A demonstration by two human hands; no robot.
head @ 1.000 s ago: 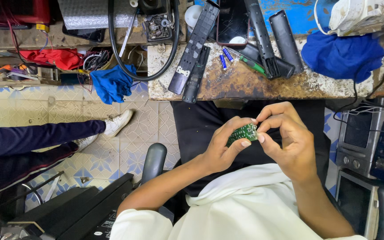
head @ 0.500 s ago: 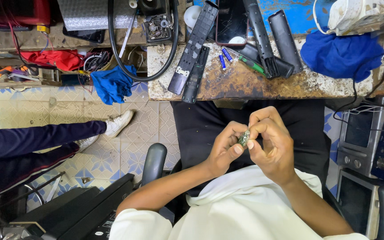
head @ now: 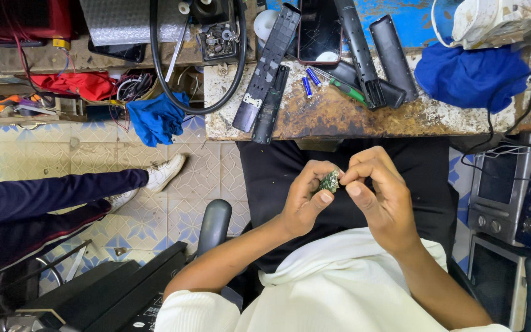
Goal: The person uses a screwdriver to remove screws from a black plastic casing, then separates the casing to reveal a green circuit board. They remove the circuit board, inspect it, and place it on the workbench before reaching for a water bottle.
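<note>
I see both hands meeting over the lap, just below the front edge of the workbench (head: 339, 120). Between them sits a small green circuit board (head: 330, 181). The left hand (head: 305, 200) pinches it from below and the side, thumb laid along its lower edge, fingers curled shut around it. The right hand (head: 379, 197) closes on the board's other end, fingertips pressed to it and the rest of the fingers folded in.

I judge the board light, thin and stiff (the sort of part that snaps rather than bends). Its faces likely carry small soldered parts, so the edges look to me the safe place to hold, as the left hand does now. Being so small, it could slip easily from a loose pinch.

On the workbench, directly above the hands, lie several opened black remote casings (head: 271, 67), two small blue batteries (head: 310, 83) and a green-handled tool (head: 348, 92). At the bench's right end sits a blue cloth (head: 471, 77). Left of the bench, another person's leg in dark trousers (head: 44, 200) stretches over the tiled floor (head: 93, 157).
</note>
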